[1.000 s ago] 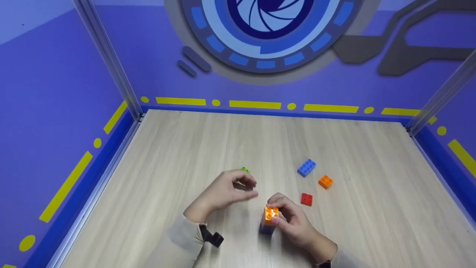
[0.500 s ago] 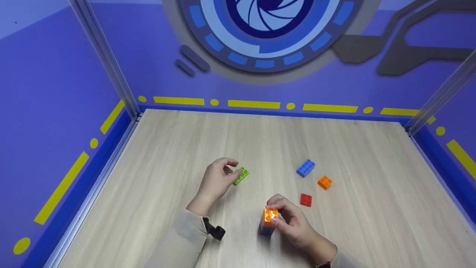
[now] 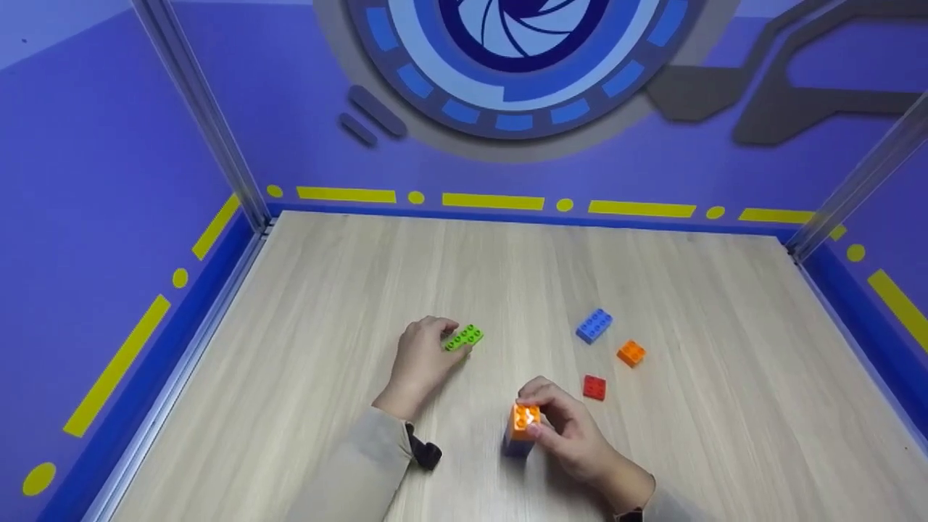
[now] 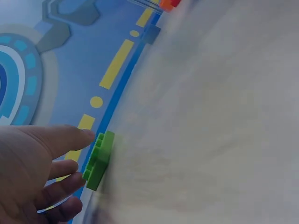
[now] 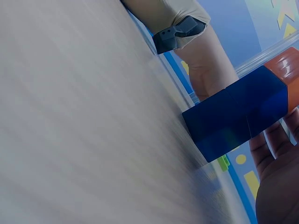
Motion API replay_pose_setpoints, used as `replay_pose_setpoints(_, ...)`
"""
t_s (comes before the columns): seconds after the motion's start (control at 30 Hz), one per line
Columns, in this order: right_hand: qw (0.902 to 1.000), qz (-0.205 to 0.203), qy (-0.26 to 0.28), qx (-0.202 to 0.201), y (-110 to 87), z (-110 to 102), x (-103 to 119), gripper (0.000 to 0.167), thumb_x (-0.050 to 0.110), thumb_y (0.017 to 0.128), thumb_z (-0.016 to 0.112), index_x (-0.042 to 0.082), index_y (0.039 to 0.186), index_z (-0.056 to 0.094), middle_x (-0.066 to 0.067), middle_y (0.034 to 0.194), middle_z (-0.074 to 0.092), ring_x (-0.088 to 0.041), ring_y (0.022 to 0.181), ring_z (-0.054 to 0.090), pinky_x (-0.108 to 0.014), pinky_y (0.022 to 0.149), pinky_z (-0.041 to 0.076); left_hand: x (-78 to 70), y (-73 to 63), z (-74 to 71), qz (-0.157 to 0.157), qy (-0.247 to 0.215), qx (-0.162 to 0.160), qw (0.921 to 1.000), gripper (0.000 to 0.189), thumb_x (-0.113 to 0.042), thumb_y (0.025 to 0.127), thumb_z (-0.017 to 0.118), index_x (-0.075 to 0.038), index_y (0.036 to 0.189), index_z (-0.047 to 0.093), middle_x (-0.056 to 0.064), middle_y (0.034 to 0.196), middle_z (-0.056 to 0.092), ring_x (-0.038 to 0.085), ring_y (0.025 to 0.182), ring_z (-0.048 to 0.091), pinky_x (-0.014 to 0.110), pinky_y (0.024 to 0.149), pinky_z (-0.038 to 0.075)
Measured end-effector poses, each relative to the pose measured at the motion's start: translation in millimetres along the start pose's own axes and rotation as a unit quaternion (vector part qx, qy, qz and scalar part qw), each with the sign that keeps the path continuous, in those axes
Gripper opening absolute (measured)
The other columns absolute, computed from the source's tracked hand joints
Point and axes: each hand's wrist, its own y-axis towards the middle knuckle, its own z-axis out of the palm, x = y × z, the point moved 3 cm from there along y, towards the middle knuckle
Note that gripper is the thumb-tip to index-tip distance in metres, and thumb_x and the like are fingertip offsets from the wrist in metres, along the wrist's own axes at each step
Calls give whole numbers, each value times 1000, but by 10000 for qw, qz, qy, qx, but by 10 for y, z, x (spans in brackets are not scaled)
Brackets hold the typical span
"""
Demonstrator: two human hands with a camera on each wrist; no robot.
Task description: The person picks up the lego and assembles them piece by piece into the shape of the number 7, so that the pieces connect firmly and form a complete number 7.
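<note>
My left hand is at the green brick, which lies flat on the table, studs up. The thumb is on its near side and the fingers lie beyond its left end; in the left wrist view the fingers are spread and a firm grip is not visible. My right hand holds an upright brick stack by its orange top brick, thumb on the near side. Beneath the orange, the right wrist view shows two dark blue bricks joined in line.
Right of the stack lie a small red brick, an orange brick and a longer blue brick. The wooden table is bounded by purple-blue panels with metal posts at the corners.
My left hand has moved away from the stack to the green brick, which has turned to lie flatter across the view. The right hand has stayed on the stack.
</note>
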Motion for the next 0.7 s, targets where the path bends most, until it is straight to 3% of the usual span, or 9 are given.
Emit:
replay_pose_setpoints(0.17, 10000, 4, 20, -14, 0, 4, 0, 31, -17, 97, 60, -3, 124, 67, 8, 125, 64, -13, 112, 62, -26, 98, 55, 15, -21, 39, 75, 398, -11, 9992, 34, -25, 93, 94, -7, 120, 84, 9, 115, 80, 29, 108, 69, 49, 100, 55)
replay_pose_setpoints(0.3, 10000, 17, 23, 39, 8, 1, 8, 30, -17, 98, 60, -4, 124, 66, 8, 125, 65, -12, 111, 62, -26, 98, 55, 18, -25, 32, 86, 429, 5, 9990, 33, -22, 92, 92, -7, 120, 84, 9, 114, 80, 28, 106, 68, 49, 99, 56)
replay_pose_setpoints(0.5, 9999, 67, 71, 53, 7, 1, 16, 29, -17, 99, 60, -5, 125, 66, 8, 126, 66, -12, 113, 63, -26, 100, 55, -13, -26, -1, 47, 197, 171, 9996, 32, -19, 90, 91, -7, 119, 83, 9, 116, 80, 29, 109, 69, 49, 100, 58)
replay_pose_setpoints(0.7, 9999, 101, 89, 62, 2, -7, 21, 28, -16, 100, 60, -5, 125, 66, 7, 127, 66, -11, 113, 63, -26, 100, 56, -179, -53, -77, 152, -179, 352, 9991, 32, -20, 92, 91, -9, 120, 83, 7, 119, 79, 29, 114, 70, 49, 102, 60)
